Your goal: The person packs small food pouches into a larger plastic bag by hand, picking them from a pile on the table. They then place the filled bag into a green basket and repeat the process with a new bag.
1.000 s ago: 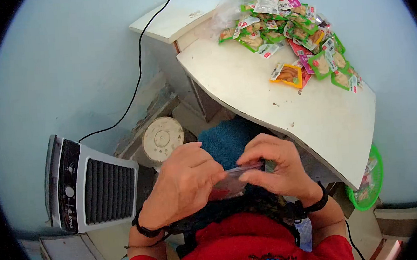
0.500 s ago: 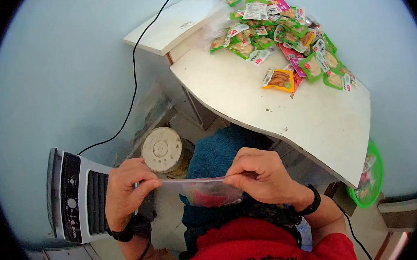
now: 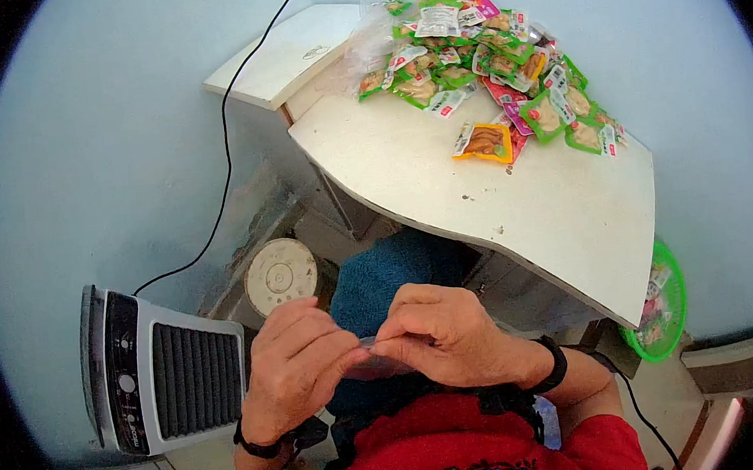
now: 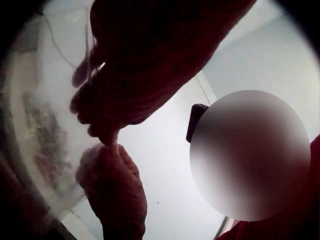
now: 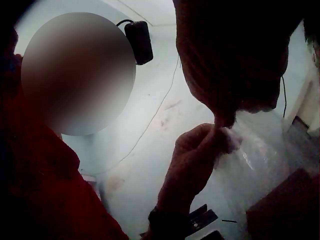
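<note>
Over the lap, a clear plastic bag (image 3: 375, 369) hangs between both hands, its top edge pinched by each. The left hand (image 3: 297, 371) grips the edge with thumb and fingers, just beside the right hand (image 3: 443, 335). Fingertips of the two hands meet near the middle of the edge. In the right wrist view the see-through bag (image 5: 257, 147) hangs below the hands. The left wrist view shows the left hand (image 4: 135, 65) in dark outline above the right hand (image 4: 117, 195).
A white curved table (image 3: 559, 222) carries a heap of small green, red and orange food packets (image 3: 504, 60). A green basket (image 3: 680, 305) with packets stands at the right. At left are an air cooler (image 3: 196, 370) and a round-lidded bucket (image 3: 281, 275); a black cable (image 3: 227, 149) runs down the wall.
The hands were close together, then spread apart along the bag's straight top edge, and now are together again. The left hand moved out left and back toward the right hand.
</note>
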Demonstrator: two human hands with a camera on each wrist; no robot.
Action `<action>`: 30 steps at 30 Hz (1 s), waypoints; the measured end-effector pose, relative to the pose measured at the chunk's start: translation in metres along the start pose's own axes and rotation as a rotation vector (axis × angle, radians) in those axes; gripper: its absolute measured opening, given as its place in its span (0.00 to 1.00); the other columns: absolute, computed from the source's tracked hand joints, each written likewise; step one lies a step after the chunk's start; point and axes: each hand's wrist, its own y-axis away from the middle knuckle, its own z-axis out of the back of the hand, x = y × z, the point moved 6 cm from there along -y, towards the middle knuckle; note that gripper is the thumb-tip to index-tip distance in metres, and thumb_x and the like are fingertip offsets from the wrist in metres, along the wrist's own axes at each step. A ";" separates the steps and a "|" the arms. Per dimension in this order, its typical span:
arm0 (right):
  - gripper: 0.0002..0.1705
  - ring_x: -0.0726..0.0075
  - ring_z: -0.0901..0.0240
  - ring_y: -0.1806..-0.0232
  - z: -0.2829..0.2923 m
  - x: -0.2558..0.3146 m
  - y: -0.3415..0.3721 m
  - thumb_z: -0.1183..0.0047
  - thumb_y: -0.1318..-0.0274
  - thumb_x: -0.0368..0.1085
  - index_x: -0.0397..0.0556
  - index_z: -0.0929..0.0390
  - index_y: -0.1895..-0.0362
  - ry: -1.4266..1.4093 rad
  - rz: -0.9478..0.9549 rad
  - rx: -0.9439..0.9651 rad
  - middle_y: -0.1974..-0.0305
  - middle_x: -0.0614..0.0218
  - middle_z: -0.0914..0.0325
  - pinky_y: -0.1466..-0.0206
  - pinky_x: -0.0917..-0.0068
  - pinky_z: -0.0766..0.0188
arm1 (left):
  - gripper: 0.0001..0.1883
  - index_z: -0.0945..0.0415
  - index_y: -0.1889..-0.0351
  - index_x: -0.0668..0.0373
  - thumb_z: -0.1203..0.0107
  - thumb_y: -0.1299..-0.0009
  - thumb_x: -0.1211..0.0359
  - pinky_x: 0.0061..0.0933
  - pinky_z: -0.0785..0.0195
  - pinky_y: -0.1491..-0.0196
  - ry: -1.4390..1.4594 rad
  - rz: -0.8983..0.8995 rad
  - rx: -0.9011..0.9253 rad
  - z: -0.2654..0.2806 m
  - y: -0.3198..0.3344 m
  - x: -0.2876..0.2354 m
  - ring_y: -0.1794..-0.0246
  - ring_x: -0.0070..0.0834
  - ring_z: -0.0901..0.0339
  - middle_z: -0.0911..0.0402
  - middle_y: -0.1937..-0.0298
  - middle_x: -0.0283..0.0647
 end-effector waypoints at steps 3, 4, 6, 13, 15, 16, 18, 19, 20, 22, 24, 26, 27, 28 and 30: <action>0.06 0.63 0.27 0.74 0.003 0.002 0.002 0.34 0.49 0.33 0.47 0.19 0.70 -0.020 0.008 0.001 0.74 0.65 0.27 0.73 0.71 0.32 | 0.09 0.19 0.70 0.59 0.30 0.47 0.69 0.42 0.27 0.50 0.029 0.003 -0.031 0.003 0.003 -0.005 0.66 0.36 0.22 0.22 0.71 0.37; 0.07 0.61 0.28 0.74 0.006 0.006 0.003 0.34 0.49 0.34 0.46 0.20 0.70 -0.028 -0.011 0.004 0.74 0.64 0.28 0.73 0.69 0.32 | 0.09 0.19 0.70 0.58 0.30 0.47 0.69 0.42 0.27 0.51 0.024 0.018 -0.035 0.005 0.005 -0.005 0.67 0.36 0.22 0.21 0.71 0.37; 0.09 0.59 0.29 0.75 0.009 0.007 0.007 0.34 0.48 0.36 0.46 0.21 0.71 -0.028 -0.015 0.012 0.75 0.63 0.29 0.74 0.67 0.33 | 0.08 0.18 0.70 0.58 0.31 0.46 0.69 0.42 0.27 0.51 0.015 0.051 -0.042 0.010 0.009 -0.005 0.67 0.37 0.22 0.21 0.71 0.36; 0.22 0.53 0.25 0.57 0.002 -0.004 0.014 0.30 0.53 0.40 0.45 0.22 0.54 -0.088 0.011 0.097 0.57 0.55 0.25 0.56 0.65 0.27 | 0.08 0.19 0.70 0.57 0.32 0.43 0.67 0.43 0.26 0.51 0.036 0.097 0.010 0.011 0.017 -0.009 0.67 0.37 0.21 0.21 0.70 0.36; 0.30 0.49 0.27 0.47 -0.009 -0.019 0.019 0.29 0.55 0.41 0.45 0.24 0.48 -0.105 -0.002 0.143 0.47 0.50 0.28 0.46 0.63 0.28 | 0.07 0.19 0.70 0.57 0.32 0.43 0.67 0.44 0.26 0.52 0.012 0.085 -0.012 0.013 0.019 -0.008 0.67 0.36 0.21 0.21 0.70 0.36; 0.33 0.48 0.30 0.43 -0.020 -0.032 0.027 0.29 0.56 0.41 0.44 0.26 0.45 -0.106 -0.036 0.195 0.43 0.49 0.31 0.41 0.62 0.31 | 0.07 0.19 0.70 0.57 0.33 0.42 0.67 0.44 0.26 0.52 0.025 0.098 -0.018 0.013 0.020 -0.008 0.67 0.36 0.21 0.21 0.71 0.36; 0.32 0.46 0.32 0.37 -0.040 -0.057 0.045 0.30 0.56 0.36 0.45 0.25 0.44 -0.102 -0.098 0.298 0.38 0.50 0.30 0.35 0.59 0.33 | 0.07 0.19 0.70 0.57 0.33 0.41 0.67 0.44 0.26 0.52 0.051 0.120 -0.027 0.012 0.021 -0.007 0.67 0.36 0.21 0.21 0.72 0.35; 0.30 0.46 0.31 0.38 -0.048 -0.065 0.052 0.32 0.55 0.35 0.45 0.25 0.45 -0.152 -0.102 0.333 0.40 0.52 0.29 0.36 0.59 0.33 | 0.07 0.19 0.70 0.57 0.33 0.41 0.67 0.44 0.25 0.52 0.049 0.128 -0.014 0.011 0.022 -0.005 0.68 0.36 0.21 0.21 0.73 0.36; 0.28 0.46 0.31 0.39 -0.056 -0.072 0.060 0.33 0.54 0.33 0.46 0.24 0.45 -0.203 -0.105 0.367 0.42 0.53 0.27 0.36 0.59 0.33 | 0.07 0.20 0.70 0.57 0.33 0.41 0.67 0.43 0.25 0.53 0.046 0.136 0.000 0.010 0.023 -0.004 0.68 0.36 0.21 0.22 0.73 0.36; 0.24 0.47 0.30 0.41 -0.064 -0.073 0.067 0.38 0.50 0.27 0.48 0.23 0.46 -0.266 -0.100 0.382 0.47 0.58 0.23 0.36 0.59 0.33 | 0.07 0.20 0.70 0.58 0.34 0.40 0.67 0.40 0.25 0.56 0.036 0.171 0.031 0.008 0.025 0.001 0.70 0.36 0.21 0.22 0.74 0.37; 0.23 0.47 0.30 0.42 -0.067 -0.071 0.070 0.39 0.49 0.27 0.48 0.23 0.46 -0.246 -0.009 0.347 0.48 0.57 0.23 0.37 0.59 0.32 | 0.07 0.21 0.70 0.60 0.35 0.38 0.68 0.36 0.26 0.59 0.022 0.218 0.065 0.004 0.027 0.012 0.71 0.37 0.21 0.22 0.74 0.39; 0.23 0.47 0.30 0.42 -0.067 -0.069 0.072 0.39 0.48 0.28 0.48 0.23 0.46 -0.227 0.022 0.343 0.48 0.57 0.23 0.37 0.58 0.32 | 0.07 0.21 0.71 0.61 0.36 0.38 0.68 0.32 0.28 0.64 0.124 0.370 0.158 -0.003 0.023 0.032 0.72 0.38 0.22 0.22 0.74 0.42; 0.23 0.47 0.30 0.42 -0.066 -0.067 0.072 0.40 0.48 0.28 0.48 0.23 0.46 -0.219 0.010 0.360 0.48 0.57 0.23 0.37 0.58 0.32 | 0.07 0.21 0.71 0.62 0.37 0.37 0.69 0.30 0.29 0.66 0.173 0.447 0.200 -0.008 0.023 0.044 0.73 0.39 0.23 0.22 0.74 0.43; 0.22 0.47 0.30 0.42 -0.065 -0.067 0.072 0.40 0.48 0.28 0.48 0.23 0.46 -0.211 -0.003 0.377 0.47 0.57 0.23 0.37 0.58 0.32 | 0.07 0.20 0.71 0.63 0.38 0.35 0.69 0.26 0.32 0.70 0.201 0.399 0.190 -0.018 0.026 0.058 0.76 0.32 0.24 0.20 0.74 0.40; 0.22 0.47 0.31 0.41 -0.063 -0.068 0.074 0.40 0.47 0.29 0.48 0.23 0.45 -0.226 -0.024 0.382 0.47 0.56 0.23 0.36 0.57 0.33 | 0.07 0.19 0.69 0.63 0.39 0.33 0.69 0.25 0.33 0.71 0.462 0.622 0.262 -0.047 0.045 0.087 0.76 0.24 0.25 0.20 0.75 0.36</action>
